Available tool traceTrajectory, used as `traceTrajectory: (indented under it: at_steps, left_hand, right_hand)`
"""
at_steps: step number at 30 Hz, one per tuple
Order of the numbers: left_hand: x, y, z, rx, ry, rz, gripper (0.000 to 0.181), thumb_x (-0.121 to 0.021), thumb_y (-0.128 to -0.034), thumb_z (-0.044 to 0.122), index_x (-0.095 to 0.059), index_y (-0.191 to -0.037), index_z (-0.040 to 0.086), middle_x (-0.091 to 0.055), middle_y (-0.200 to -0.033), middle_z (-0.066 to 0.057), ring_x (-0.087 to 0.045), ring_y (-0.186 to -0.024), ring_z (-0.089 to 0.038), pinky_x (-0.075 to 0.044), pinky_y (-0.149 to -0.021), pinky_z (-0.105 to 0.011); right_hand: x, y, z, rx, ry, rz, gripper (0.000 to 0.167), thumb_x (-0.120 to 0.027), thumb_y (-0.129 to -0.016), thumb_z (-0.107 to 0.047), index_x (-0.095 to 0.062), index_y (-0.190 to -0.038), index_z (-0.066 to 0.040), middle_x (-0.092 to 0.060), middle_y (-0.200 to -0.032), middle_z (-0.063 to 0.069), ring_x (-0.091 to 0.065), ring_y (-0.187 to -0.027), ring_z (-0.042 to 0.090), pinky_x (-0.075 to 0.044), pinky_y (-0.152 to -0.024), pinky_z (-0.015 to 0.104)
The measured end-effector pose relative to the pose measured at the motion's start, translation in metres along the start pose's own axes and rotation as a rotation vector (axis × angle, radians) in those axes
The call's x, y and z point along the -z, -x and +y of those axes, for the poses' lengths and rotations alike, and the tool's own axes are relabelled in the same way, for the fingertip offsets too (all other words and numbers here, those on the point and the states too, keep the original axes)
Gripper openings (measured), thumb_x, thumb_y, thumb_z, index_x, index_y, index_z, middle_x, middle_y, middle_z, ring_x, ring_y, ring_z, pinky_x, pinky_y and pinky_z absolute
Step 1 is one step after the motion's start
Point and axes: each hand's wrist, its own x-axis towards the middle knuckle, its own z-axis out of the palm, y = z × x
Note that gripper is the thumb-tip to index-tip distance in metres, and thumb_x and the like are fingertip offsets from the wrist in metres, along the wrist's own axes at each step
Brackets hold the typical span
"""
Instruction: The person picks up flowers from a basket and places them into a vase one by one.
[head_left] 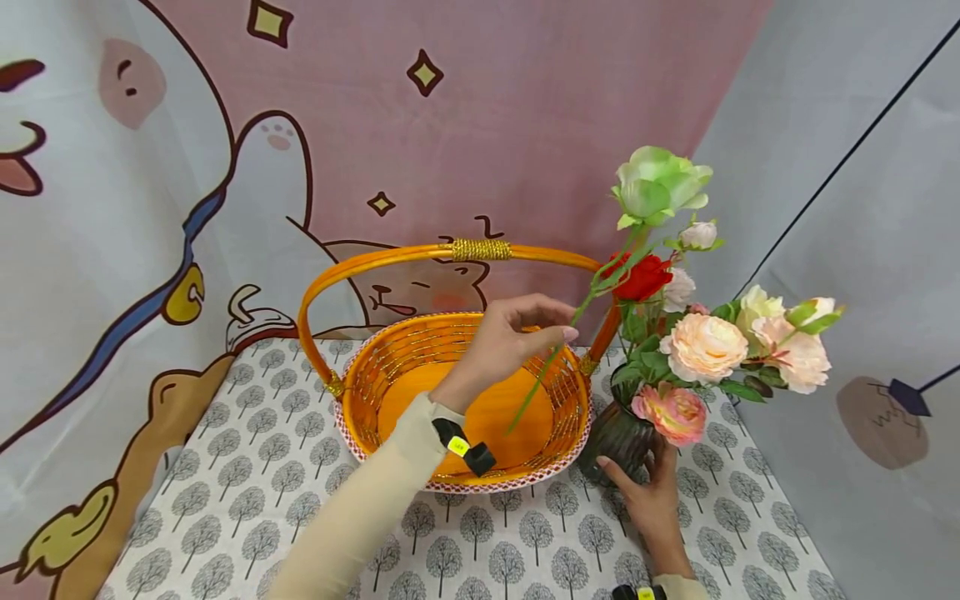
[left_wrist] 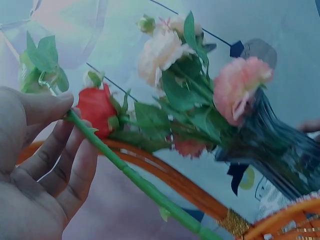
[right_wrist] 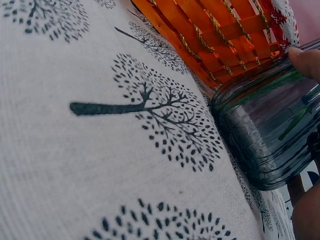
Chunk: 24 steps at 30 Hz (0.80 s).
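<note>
My left hand (head_left: 517,337) pinches the stem (left_wrist: 134,174) of an artificial flower between thumb and fingers, above the orange basket (head_left: 465,479). Pale green petals form its bloom (head_left: 660,185), up at the right, and the stem's lower end hangs over the basket's inside. The right hand (head_left: 651,496) grips the lower part of a dark ribbed glass vase (head_left: 615,437), standing on the cloth right of the basket. In the vase are a red rose (head_left: 643,277), a peach flower (head_left: 705,346), a pink flower (head_left: 672,412) and other pale blooms with leaves.
The basket's tall arched handle (head_left: 375,262), wrapped in gold cord at its top, rises behind my left hand. A white cloth (head_left: 247,500) printed with grey trees covers the table. Behind it hangs a pink cartoon backdrop (head_left: 585,100), with a pale curtain (head_left: 885,275) at the right.
</note>
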Motion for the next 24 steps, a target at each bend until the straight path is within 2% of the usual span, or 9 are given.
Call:
traceTrajectory:
  at_steps: [3,6,10,13,17,21,24]
  left_hand:
    - [-0.006,-0.005,0.006,-0.014,0.001,0.013,0.021,-0.075,-0.0948,0.014,-0.077,-0.115,0.011,-0.076,-0.095,-0.008,-0.067,-0.077,-0.023,-0.056,-0.065,-0.031]
    - [-0.011,-0.010,0.013,-0.020,0.023,0.018,0.022,-0.074,-0.0952,0.013,-0.076,-0.117,0.011,-0.076,-0.096,-0.009,-0.068,-0.079,-0.026,-0.057,-0.066,-0.032]
    - [-0.017,-0.017,0.022,-0.028,0.069,0.015,0.023,-0.073,-0.0958,0.011,-0.075,-0.119,0.009,-0.076,-0.101,-0.011,-0.069,-0.081,-0.030,-0.061,-0.069,-0.037]
    - [-0.022,-0.023,0.028,-0.051,0.094,0.022,0.025,-0.072,-0.0961,0.010,-0.074,-0.121,0.008,-0.075,-0.102,-0.013,-0.065,-0.074,-0.029,-0.060,-0.064,-0.038]
    - [-0.028,-0.029,0.033,-0.062,0.130,0.056,0.024,-0.073,-0.0958,0.009,-0.074,-0.120,0.006,-0.075,-0.100,-0.015,-0.060,-0.067,-0.025,-0.052,-0.055,-0.033]
    - [-0.033,-0.034,0.039,-0.062,0.137,0.099,0.023,-0.074,-0.0950,0.011,-0.075,-0.118,0.007,-0.075,-0.102,-0.014,-0.067,-0.075,-0.018,-0.057,-0.062,-0.030]
    - [-0.035,-0.037,0.041,-0.075,0.165,0.124,0.024,-0.074,-0.0948,0.009,-0.074,-0.118,0.005,-0.074,-0.102,-0.016,-0.071,-0.079,-0.016,-0.062,-0.073,-0.034]
  right_hand:
    - [0.000,0.000,-0.001,0.005,-0.005,-0.003,0.115,-0.085,-0.080,0.001,-0.017,-0.163,-0.038,-0.022,-0.169,0.013,-0.020,-0.156,0.042,-0.019,-0.120,0.073]
    - [0.000,0.000,-0.001,0.002,-0.006,-0.005,0.115,-0.085,-0.080,0.000,-0.017,-0.163,-0.039,-0.021,-0.170,0.011,-0.019,-0.157,0.041,-0.018,-0.120,0.072]
    - [-0.001,0.001,-0.001,-0.003,-0.004,0.000,0.114,-0.086,-0.080,-0.001,-0.018,-0.162,-0.041,-0.021,-0.170,0.010,-0.019,-0.157,0.040,-0.018,-0.121,0.071]
    - [-0.001,0.001,-0.002,-0.010,0.002,0.004,0.114,-0.086,-0.080,-0.002,-0.017,-0.162,-0.041,-0.022,-0.169,0.010,-0.020,-0.157,0.040,-0.018,-0.121,0.071]
    - [-0.001,0.001,-0.002,-0.029,0.015,0.005,0.112,-0.086,-0.081,-0.004,-0.017,-0.162,-0.040,-0.023,-0.169,0.013,-0.020,-0.157,0.040,-0.018,-0.121,0.070]
    - [-0.001,0.001,-0.003,-0.050,0.024,0.006,0.110,-0.086,-0.082,-0.007,-0.018,-0.162,-0.039,-0.024,-0.168,0.015,-0.021,-0.156,0.040,-0.019,-0.122,0.068]
    - [-0.001,0.001,-0.002,-0.047,0.020,0.004,0.110,-0.086,-0.081,-0.006,-0.018,-0.162,-0.038,-0.025,-0.168,0.015,-0.021,-0.156,0.040,-0.019,-0.122,0.068]
